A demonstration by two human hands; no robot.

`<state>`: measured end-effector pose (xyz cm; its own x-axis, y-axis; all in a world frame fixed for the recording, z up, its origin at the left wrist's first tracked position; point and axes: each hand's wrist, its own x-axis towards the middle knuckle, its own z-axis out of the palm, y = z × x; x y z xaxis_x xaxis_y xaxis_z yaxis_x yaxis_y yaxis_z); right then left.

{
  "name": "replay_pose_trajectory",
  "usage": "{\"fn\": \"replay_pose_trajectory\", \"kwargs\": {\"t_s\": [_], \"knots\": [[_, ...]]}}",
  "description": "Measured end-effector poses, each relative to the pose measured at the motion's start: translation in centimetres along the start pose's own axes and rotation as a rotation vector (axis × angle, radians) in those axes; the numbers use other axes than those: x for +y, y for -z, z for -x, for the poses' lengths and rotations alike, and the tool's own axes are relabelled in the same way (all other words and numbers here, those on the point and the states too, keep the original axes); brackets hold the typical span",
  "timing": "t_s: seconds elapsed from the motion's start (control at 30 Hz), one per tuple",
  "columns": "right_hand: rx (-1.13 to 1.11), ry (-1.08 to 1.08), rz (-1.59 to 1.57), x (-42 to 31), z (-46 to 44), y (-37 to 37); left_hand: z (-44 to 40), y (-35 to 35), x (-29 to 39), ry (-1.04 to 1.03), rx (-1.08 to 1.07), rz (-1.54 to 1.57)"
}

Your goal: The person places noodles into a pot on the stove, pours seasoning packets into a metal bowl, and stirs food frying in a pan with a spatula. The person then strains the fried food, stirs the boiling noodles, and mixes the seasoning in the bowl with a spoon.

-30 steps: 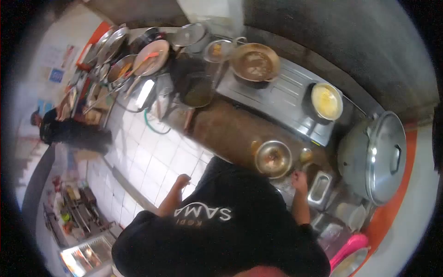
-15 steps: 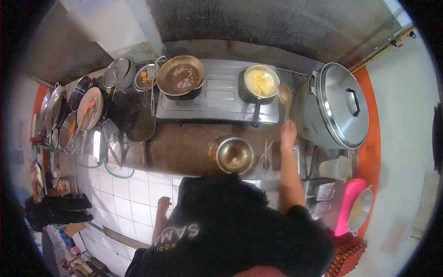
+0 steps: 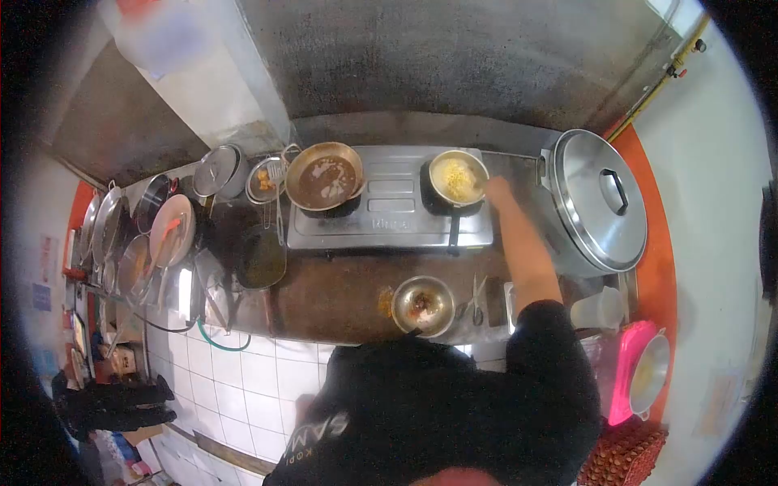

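Observation:
My right hand is closed at the right rim of a small saucepan, around the wooden spoon, which is mostly hidden now. Yellow noodle-like food in pale liquid fills the saucepan, which sits on the right burner of a two-burner gas stove. Low beside my body, only a sliver of my left hand shows; its fingers are hidden. On the counter in front of me stands a metal bowl with reddish-brown and whitish contents. Scissors lie just right of the bowl.
A wok of brown liquid occupies the left burner. A large lidded pot stands right of the stove. Pans and lids crowd the left, with a slotted spatula near the wok. A plastic jug and pink container are at right.
My right hand has moved forward and up to the saucepan's rim, bringing the wooden spoon from beside the stove. My left hand has mostly slipped behind my body. The view has tilted slightly upward.

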<state>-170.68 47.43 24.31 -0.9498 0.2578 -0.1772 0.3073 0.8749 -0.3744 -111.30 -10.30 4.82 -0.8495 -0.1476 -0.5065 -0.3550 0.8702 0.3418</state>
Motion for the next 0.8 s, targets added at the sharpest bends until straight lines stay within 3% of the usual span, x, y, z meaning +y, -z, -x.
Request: {"fn": "replay_pose_trajectory", "kwargs": {"t_s": [0.03,0.17,0.27,0.37,0.43,0.47,0.57,0.6,0.7,0.8], "knots": [[-0.179,0.109,0.043,0.8,-0.2,0.0,0.1,-0.5,0.0,0.007,-0.009,-0.006],[-0.266,0.212,-0.161,3.2,-0.3,-0.9,0.6,-2.1,-0.4,0.020,-0.032,-0.018],[-0.159,0.175,-0.208,3.1,0.2,-1.1,0.3,-3.0,-0.8,-0.011,-0.035,-0.041],[-0.003,0.014,-0.018,2.1,1.3,-1.0,-1.0,-4.2,-2.5,-0.116,-0.023,-0.115],[0.052,0.155,0.104,3.3,0.6,-2.7,-2.5,-4.9,-4.3,-0.224,0.006,-0.211],[0.008,-0.056,-0.085,-1.3,5.1,1.8,-3.3,-4.9,-5.0,-0.273,0.023,-0.249],[-0.048,-0.124,-0.034,-5.2,9.3,4.3,-4.8,-0.6,-3.0,-0.264,0.131,-0.126],[-0.046,-0.126,-0.038,-5.7,9.8,3.7,-5.2,0.5,-2.1,-0.371,0.248,-0.060],[-0.035,-0.142,-0.040,-5.3,9.8,1.5,-6.0,2.9,0.2,-0.264,0.106,-0.147],[0.057,-0.139,-0.096,-4.1,7.6,-0.1,-6.6,2.5,-0.7,-0.305,0.073,-0.142]]}}
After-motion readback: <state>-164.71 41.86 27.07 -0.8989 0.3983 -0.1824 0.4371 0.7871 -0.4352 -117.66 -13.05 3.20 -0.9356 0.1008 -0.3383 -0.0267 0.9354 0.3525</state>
